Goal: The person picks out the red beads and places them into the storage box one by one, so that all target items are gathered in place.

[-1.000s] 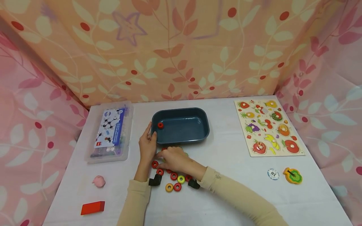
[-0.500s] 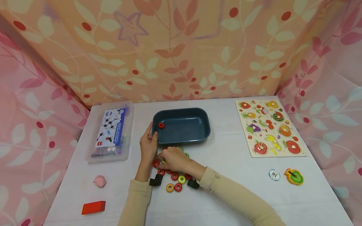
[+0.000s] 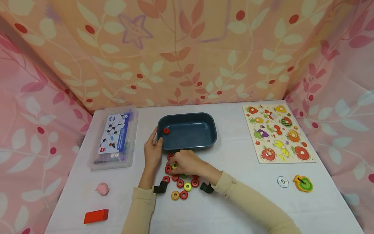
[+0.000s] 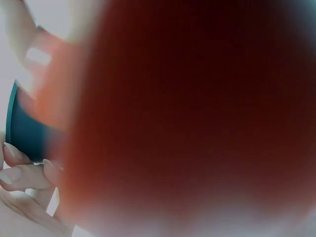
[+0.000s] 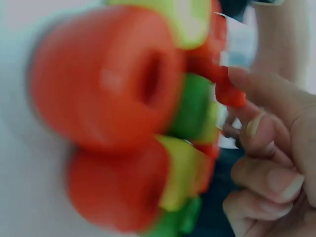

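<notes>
My left hand (image 3: 153,153) grips the left end of a dark blue rectangular dish (image 3: 191,134), thumb at the near corner and fingers along the outside. One red ring bead (image 3: 166,131) lies inside the dish. Just in front of it, my right hand (image 3: 189,162) pinches another red ring bead (image 5: 230,92) between thumb and index finger, low over a loose pile. Red, yellow, green and orange ring beads lie around and under that hand, such as a yellow bead (image 3: 187,187) and an orange bead (image 3: 175,195). A blurred red bead blocks most of the left wrist view.
A clear plastic case (image 3: 114,136) with a molecule label stands at the left. Nearer lie a pink pig figure (image 3: 102,188) and a red block (image 3: 96,216). On the right are a fruit puzzle board (image 3: 277,133), a poker chip (image 3: 282,182) and a tree-shaped piece (image 3: 303,183).
My right hand has shifted slightly right and away from the left wrist, with the red ring bead now pinched and moved along. My left hand stays on the dish.
</notes>
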Demonstrator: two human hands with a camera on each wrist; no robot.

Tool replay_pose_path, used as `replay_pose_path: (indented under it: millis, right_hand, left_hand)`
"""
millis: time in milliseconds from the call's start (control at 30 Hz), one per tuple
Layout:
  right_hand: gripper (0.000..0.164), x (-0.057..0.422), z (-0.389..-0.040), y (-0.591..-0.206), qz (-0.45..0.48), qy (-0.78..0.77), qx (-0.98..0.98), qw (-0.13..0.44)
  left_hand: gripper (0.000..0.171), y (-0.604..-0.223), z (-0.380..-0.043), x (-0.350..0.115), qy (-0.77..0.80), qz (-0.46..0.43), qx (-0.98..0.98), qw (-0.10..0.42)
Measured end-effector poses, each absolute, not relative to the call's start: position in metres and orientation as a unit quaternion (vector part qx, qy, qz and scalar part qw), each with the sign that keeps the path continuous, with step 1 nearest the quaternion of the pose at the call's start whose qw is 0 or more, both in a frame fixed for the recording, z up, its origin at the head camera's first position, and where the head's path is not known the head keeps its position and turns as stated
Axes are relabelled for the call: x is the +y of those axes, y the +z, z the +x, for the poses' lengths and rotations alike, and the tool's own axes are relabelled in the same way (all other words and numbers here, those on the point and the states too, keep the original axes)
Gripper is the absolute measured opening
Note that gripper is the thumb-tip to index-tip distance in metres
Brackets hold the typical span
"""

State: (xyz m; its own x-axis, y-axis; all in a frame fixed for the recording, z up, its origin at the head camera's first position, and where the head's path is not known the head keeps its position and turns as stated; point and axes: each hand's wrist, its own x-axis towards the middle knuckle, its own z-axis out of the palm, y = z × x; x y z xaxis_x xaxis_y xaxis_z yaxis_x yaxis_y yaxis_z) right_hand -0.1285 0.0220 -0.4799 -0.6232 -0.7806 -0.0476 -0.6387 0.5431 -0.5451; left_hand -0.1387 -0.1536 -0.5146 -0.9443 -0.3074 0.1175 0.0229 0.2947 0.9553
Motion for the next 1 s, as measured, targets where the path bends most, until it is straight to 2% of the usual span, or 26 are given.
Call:
replay_pose_path:
  millis: [167, 333, 667, 800, 1000]
  right_hand:
    - [0.031, 0.034, -0.139, -0.457, -0.407, -0.305, 0.846, 0.158]
    - [0.033, 0.045, -0.163, -0.446, -0.367, -0.361, 0.843, 0.154]
    - [0.026, 0.055, -0.211, -0.476, -0.24, -0.323, 0.908, 0.113]
    - [0.027, 0.055, -0.216, -0.482, -0.228, -0.318, 0.912, 0.124]
    - [0.038, 0.054, -0.213, -0.482, -0.232, -0.355, 0.898, 0.118]
  left_hand:
    - [0.05, -0.513, -0.138, -0.152, -0.591, 0.083, -0.789, 0.146]
    - [0.05, -0.494, -0.13, -0.146, -0.601, 0.077, -0.782, 0.145]
    - [0.05, -0.478, -0.125, -0.142, -0.603, 0.097, -0.781, 0.129]
    - [0.05, -0.483, -0.128, -0.142, -0.602, 0.1, -0.781, 0.133]
    - [0.05, -0.51, -0.137, -0.149, -0.598, 0.105, -0.783, 0.136]
